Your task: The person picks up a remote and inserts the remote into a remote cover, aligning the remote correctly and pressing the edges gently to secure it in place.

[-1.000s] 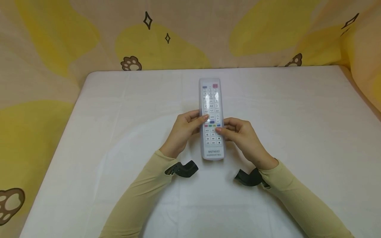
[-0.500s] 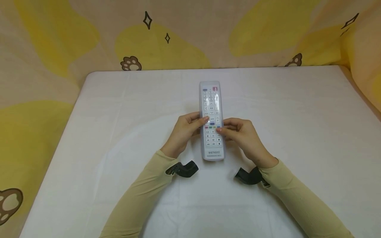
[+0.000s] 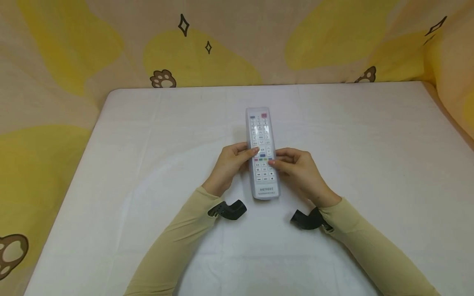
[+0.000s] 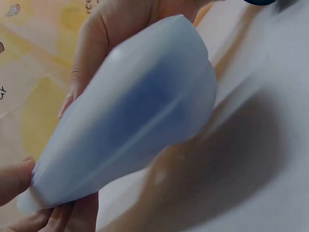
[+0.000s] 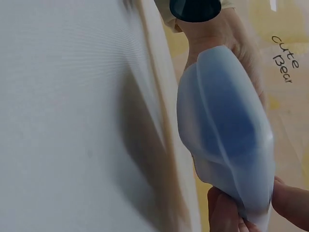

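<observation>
A white remote control (image 3: 264, 183) in a clear, bluish cover is held between both hands over the table, its button face up and its long side pointing away from me. My left hand (image 3: 230, 165) grips its left edge, thumb on the buttons near the middle and fingers beneath. On the right edge, a little closer to me, my right hand (image 3: 303, 174) pinches it with the thumb on top. Both wrist views show the smooth end of the covered remote (image 4: 130, 106) raised above the cloth, with a shadow below. The fingers under it are mostly hidden in the head view.
A white cloth covers the table (image 3: 148, 230). Behind it and at its sides hangs a yellow and beige curtain (image 3: 229, 49) with paw prints. A black wrist mount sticks out from each sleeve (image 3: 166, 250), near the tabletop.
The far end of the remote control has come down toward me in the head view and swung slightly left. Its near end stays almost in place, and both hands keep their hold.
</observation>
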### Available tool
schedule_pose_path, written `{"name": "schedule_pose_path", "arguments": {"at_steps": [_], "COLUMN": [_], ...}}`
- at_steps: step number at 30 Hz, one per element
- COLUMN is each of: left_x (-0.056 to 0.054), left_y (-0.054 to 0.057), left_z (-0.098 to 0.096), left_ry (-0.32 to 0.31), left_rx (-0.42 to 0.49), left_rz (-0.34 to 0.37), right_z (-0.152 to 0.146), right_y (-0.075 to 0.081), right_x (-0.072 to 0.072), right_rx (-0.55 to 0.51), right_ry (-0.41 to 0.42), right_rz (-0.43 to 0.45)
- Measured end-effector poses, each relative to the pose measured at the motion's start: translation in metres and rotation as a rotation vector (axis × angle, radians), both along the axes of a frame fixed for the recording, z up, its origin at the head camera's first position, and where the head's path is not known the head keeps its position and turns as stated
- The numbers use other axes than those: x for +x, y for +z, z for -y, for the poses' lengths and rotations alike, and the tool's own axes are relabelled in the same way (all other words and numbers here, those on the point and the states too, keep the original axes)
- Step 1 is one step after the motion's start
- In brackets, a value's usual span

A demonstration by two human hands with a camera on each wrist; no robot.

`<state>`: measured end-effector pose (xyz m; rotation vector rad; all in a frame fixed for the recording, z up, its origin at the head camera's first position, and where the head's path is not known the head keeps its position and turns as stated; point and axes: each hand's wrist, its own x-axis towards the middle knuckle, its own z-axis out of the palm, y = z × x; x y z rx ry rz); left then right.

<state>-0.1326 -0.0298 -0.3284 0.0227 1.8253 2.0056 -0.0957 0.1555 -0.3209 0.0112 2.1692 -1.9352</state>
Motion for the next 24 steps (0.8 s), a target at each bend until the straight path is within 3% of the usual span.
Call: {"name": "schedule_pose_path", "arguments": {"at_steps": [7,24], "left_x": [-0.002,-0.004], "left_y": [-0.005,-0.013], "left_z": [0.0,0.003], "left_ry": [0.018,-0.018], "left_rx": [0.0,-0.004], "left_rz": [0.028,0.063], "right_z": [-0.001,0.002], "right_y": [-0.008,-0.015], "right_x": [-0.003,-0.004], "right_rx": [0.023,-0.088], "right_ry": [-0.016,-0.096], "right_rz": [0.026,0.086]}}
